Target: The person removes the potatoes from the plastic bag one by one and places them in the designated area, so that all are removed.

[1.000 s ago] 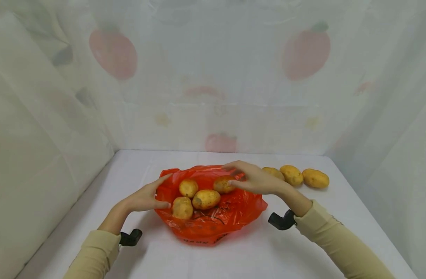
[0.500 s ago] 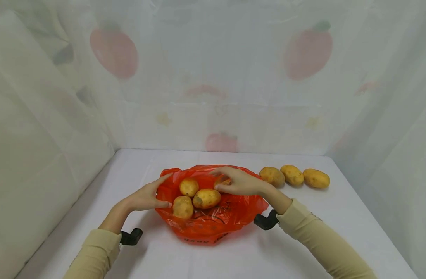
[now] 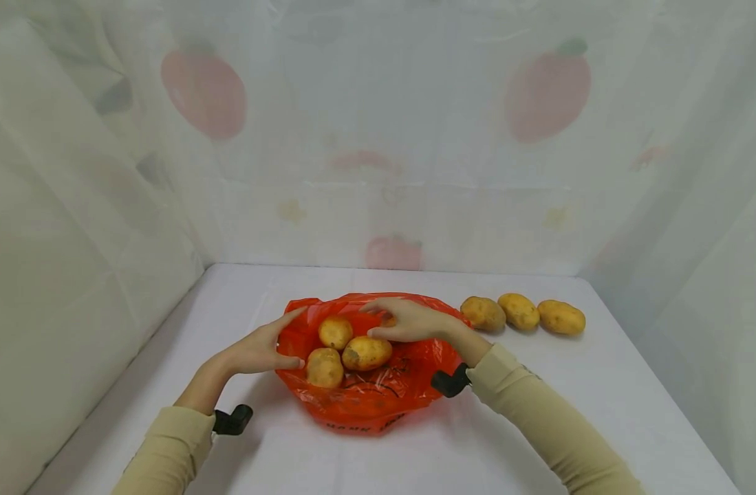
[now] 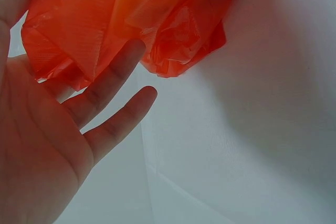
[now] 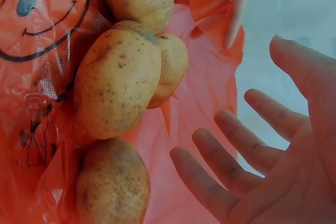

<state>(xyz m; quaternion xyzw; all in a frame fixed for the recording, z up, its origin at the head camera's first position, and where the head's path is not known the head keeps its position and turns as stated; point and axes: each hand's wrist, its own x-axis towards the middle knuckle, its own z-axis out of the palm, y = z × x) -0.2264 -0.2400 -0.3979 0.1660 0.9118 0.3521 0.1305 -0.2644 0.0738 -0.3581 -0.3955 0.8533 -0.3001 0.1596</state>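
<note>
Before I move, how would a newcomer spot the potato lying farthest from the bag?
Start from the red bag on the white table. To its right, toward the table's far edge, three potatoes lie in a row. The rightmost potato is an elongated yellow one, set apart as the only one of the three with no potato on its right.

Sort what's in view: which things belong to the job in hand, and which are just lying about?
Job, apparently: red bag; four potatoes inside; left hand; right hand.
Lying about: three potatoes on the white table, neither hand touching, though possibly related.
</note>
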